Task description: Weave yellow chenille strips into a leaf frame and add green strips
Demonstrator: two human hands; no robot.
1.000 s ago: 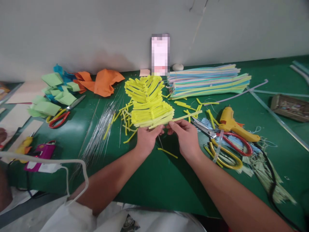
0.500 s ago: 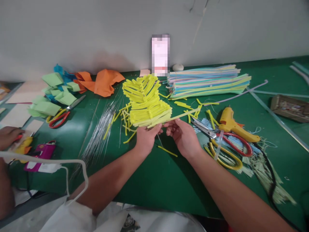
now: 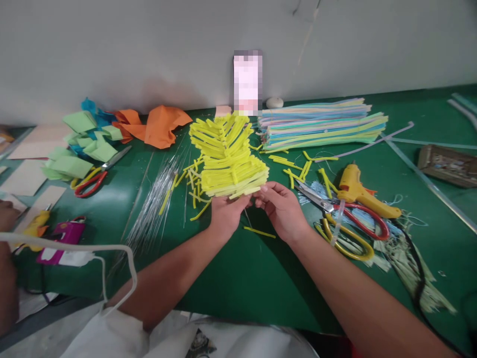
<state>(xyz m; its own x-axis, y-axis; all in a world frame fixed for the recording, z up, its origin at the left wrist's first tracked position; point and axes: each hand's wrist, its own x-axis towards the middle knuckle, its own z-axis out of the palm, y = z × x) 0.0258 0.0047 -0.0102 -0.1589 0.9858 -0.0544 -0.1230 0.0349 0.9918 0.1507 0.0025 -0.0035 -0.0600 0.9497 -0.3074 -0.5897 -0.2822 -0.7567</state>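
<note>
A leaf-shaped piece of yellow pipe cleaners (image 3: 233,159), its strips set in rows off a middle spine, is held up before me. My left hand (image 3: 230,213) grips its bottom edge, thumb in front. At the lower right corner my right hand (image 3: 279,206) has its fingers closed on the end of a pale yellow pipe cleaner (image 3: 261,190) along the bottom row. A thin wire stem (image 3: 248,217) hangs below the piece. On the table beneath lies one loose yellow pipe cleaner (image 3: 260,232).
Right: yellow glue gun (image 3: 352,185), large scissors (image 3: 330,205), bundled pastel pipe cleaners (image 3: 322,127). Left: silver wires (image 3: 154,204), orange paper (image 3: 164,127), green paper (image 3: 69,166), red-handled scissors (image 3: 91,184). A phone (image 3: 248,84) leans on the wall. Another person's hand (image 3: 8,215) is at far left.
The pale pipe cleaner that stuck out to the right now lies folded along the bottom row. My right hand has shifted slightly. The other person's hand moved left, off the yellow glue gun.
</note>
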